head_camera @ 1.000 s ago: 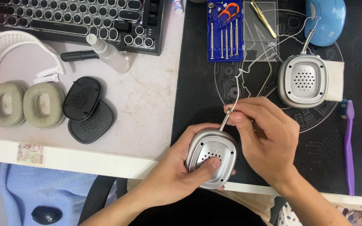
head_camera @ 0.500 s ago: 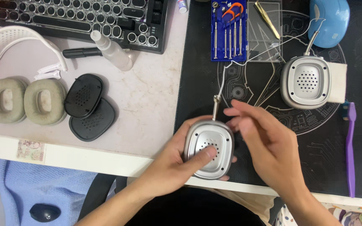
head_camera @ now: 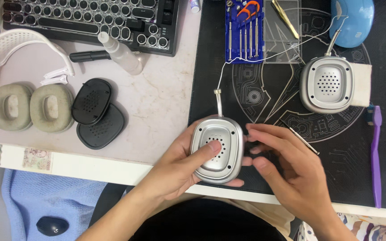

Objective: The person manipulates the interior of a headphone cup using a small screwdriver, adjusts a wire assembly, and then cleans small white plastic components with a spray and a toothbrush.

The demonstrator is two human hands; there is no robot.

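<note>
My left hand (head_camera: 175,172) grips a silver headphone ear cup (head_camera: 217,149) at the black mat's front edge, thumb pressed on its perforated centre. A short metal stem and a thin white wire (head_camera: 222,73) rise from its top. My right hand (head_camera: 287,172) hovers just right of the cup, fingers apart, holding nothing. A thin metal tool (head_camera: 301,138) lies on the mat beside its fingertips. A second silver ear cup (head_camera: 327,85) rests on a white pad at the mat's right, joined by the wire.
A blue screwdriver set (head_camera: 242,31), gold tweezers (head_camera: 285,18) and a blue mouse (head_camera: 351,20) lie at the back of the black mat (head_camera: 273,93). A purple toothbrush (head_camera: 375,156) lies right. Keyboard (head_camera: 90,18), spray bottle (head_camera: 121,56), ear cushions (head_camera: 27,107), black covers (head_camera: 97,114) and white headband (head_camera: 14,44) sit left.
My right hand has let go of the thin tool, which now lies on the mat, and has opened beside the cup. My left hand turned the cup so its stem points up.
</note>
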